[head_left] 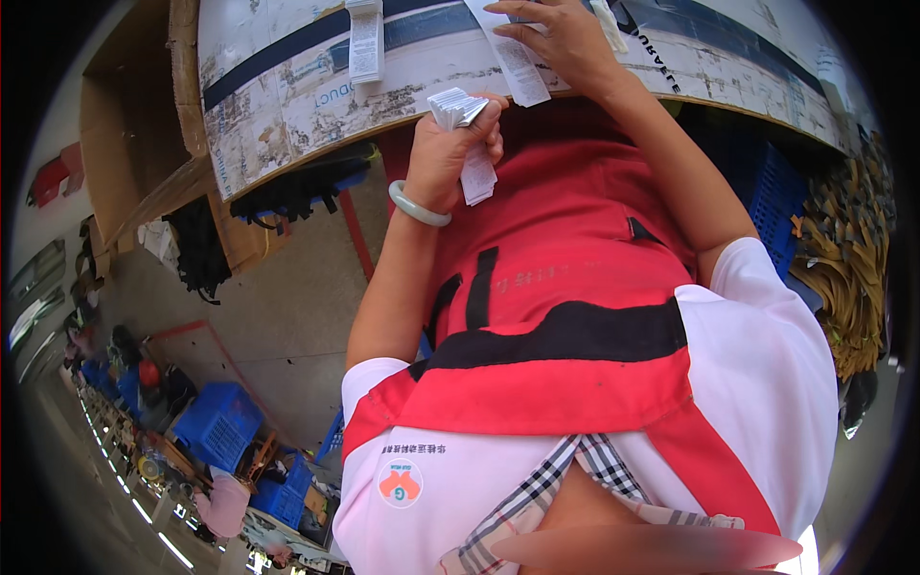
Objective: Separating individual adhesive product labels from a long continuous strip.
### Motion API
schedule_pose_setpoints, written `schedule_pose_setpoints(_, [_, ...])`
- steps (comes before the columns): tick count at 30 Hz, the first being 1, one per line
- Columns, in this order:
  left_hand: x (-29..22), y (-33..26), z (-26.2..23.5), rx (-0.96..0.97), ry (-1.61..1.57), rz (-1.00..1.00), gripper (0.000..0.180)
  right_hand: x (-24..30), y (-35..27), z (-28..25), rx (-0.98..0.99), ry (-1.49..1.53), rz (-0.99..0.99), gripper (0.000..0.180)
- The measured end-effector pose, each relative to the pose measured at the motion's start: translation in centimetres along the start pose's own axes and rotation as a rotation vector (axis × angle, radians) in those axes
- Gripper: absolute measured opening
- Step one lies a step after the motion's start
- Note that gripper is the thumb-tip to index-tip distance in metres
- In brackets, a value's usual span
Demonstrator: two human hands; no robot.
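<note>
My left hand (448, 158), with a pale bangle at the wrist, is closed around a bundle of white printed labels (455, 105). Its folded top sticks up above the thumb, and a tail hangs below the fingers. Over the table's near edge, my right hand (565, 48) has its fingers stretched apart. Its fingertips lie over or just above a long strip of white labels (517, 72) that slants across the edge; contact is hard to judge. Another stack of white labels (365, 48) lies further left on the table.
Worn white cardboard with dark bands covers the table (278, 120). An open brown carton (129, 134) stands at the left. Black straps (297, 192) hang under the table edge. Blue crates (771, 196) and a mass of brown strips (843, 268) are at the right. A person (222, 503) is at lower left.
</note>
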State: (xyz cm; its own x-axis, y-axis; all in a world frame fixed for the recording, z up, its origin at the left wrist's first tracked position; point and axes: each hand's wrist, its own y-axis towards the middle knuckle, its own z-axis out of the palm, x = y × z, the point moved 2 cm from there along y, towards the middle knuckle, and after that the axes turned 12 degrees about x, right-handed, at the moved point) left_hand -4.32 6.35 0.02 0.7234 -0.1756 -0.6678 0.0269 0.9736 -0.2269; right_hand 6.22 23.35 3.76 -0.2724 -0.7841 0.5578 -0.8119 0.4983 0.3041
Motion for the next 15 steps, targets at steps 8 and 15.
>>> schedule_pose_setpoints(8, [-1.6, 0.0, -0.5, -0.268, 0.679, 0.381, 0.023, 1.3, -0.6, -0.1, 0.163, 0.313, 0.107, 0.011])
schedule_pose_setpoints(15, [-2.9, 0.1, 0.2, -0.152, 0.875, 0.566, 0.022, 3.8, -1.7, -1.2, 0.273, 0.430, -0.031, 0.013])
